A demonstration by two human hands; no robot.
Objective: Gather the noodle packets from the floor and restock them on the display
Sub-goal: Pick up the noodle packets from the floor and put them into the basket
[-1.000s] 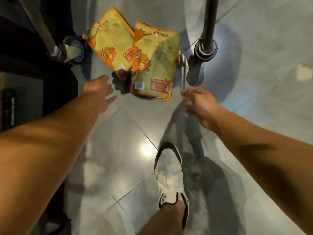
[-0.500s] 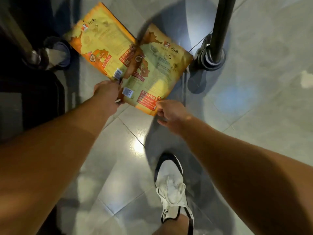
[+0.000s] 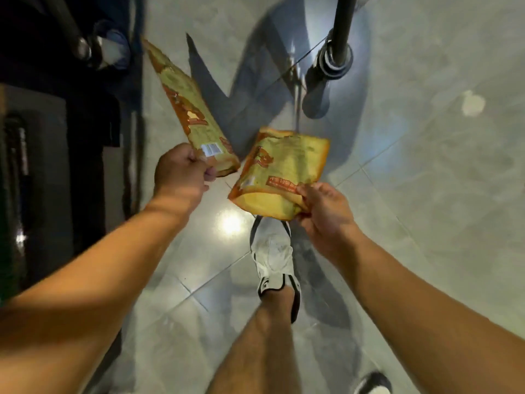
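Now gripping one noodle packet in each hand, both raised clear of the grey tiled floor (image 3: 426,194). Left hand (image 3: 181,173) closing thumb and curled fingers on the lower corner of the left noodle packet (image 3: 189,109), beside its white barcode patch; holding that packet tilted nearly edge-on to the camera, its far end pointing up and away toward the chrome foot (image 3: 85,52) of a stand at top left. Right hand (image 3: 321,211) pinching the near right corner of the right noodle packet (image 3: 284,166), thumb lying on the printed face by the red label strip, remaining fingers wrapping underneath; holding this one flatter, yellow-and-orange face turned up toward the camera. Keeping the two packets apart, with a narrow gap between their near corners, and casting dark pointed shadows onto the tiles behind them. Standing with a white shoe (image 3: 274,257) with dark trim planted on the floor just below the right packet, its toe partly hidden by the packet's lower edge; showing the tip of a second shoe (image 3: 375,383) at the bottom right edge. Facing a dark pole (image 3: 342,24) rising from a round ringed base (image 3: 333,64) at upper right, well beyond the right packet. Passing a dark, blurred fixture (image 3: 42,166) along the left side, its details too dim to make out.
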